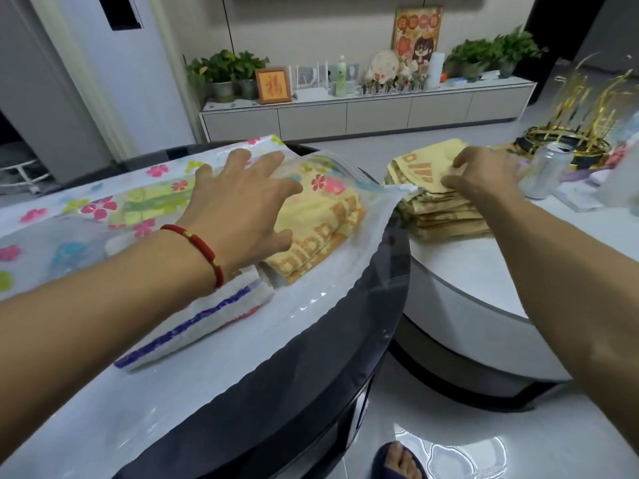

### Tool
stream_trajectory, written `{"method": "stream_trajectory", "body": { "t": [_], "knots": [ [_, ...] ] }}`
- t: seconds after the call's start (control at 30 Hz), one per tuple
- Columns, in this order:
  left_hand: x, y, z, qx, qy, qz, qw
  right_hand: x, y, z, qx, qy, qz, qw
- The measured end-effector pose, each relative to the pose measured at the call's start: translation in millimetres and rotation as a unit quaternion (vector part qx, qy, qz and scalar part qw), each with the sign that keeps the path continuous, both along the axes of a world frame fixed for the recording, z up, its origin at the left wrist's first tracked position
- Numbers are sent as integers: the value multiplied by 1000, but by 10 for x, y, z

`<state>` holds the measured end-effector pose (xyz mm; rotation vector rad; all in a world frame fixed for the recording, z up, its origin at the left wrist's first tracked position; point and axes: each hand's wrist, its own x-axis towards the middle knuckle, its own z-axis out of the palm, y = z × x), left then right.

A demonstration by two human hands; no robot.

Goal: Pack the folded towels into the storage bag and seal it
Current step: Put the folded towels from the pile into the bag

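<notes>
A clear storage bag (114, 209) printed with coloured flowers lies on the dark round table (345, 357). Inside it I see a folded yellow towel (321, 233) and a white towel with a purple stripe (193, 326). My left hand (242, 209) rests flat on top of the bag, fingers spread, over the yellow towel. On the white table (466, 271) to the right sits a stack of folded yellow towels (439, 212). My right hand (484, 174) pinches the top towel (418, 167) of that stack. The bag's mouth faces the stack and stands unsealed.
A silver drinks can (546, 171) stands just right of the stack, with a gold tinsel ornament (570, 140) behind it. A low white cabinet (363, 108) with plants and frames runs along the far wall. My foot in a dark slipper (397, 461) shows below between the tables.
</notes>
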<state>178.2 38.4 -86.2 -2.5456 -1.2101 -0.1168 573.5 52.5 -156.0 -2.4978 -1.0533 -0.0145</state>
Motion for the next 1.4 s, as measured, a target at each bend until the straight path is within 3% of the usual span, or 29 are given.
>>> {"method": "stream_trajectory", "body": {
  "t": [0.07,0.17,0.23,0.4,0.53,0.77,0.93,1.2,1.33,1.4],
  "knots": [
    [-22,-2,-8,2,2,2,1000,5,4,105,12,26,31,999],
    [-50,-32,16,3,9,10,1000,-28,-17,256,-8,135,49,990],
    [-80,-70,43,3,8,18,1000,-43,-77,307,42,206,46,977],
    [-308,-219,101,2,11,36,999,-160,-447,386,298,385,32,873],
    [-679,-403,53,-12,21,56,998,-447,-1090,525,372,442,98,811],
    [-1437,-761,-88,-48,50,120,990,-1147,-2221,569,359,543,194,735],
    [-1821,-937,11,-20,97,156,983,-1880,-2605,652,254,614,248,705],
    [-2401,-986,354,5,184,228,956,-3195,-2066,501,150,653,353,652],
    [-2601,-1018,579,44,177,225,957,-3996,-1591,429,160,691,348,613],
    [-2647,-1051,700,58,173,219,959,-4419,-1369,441,205,722,328,573]
  ]
}}
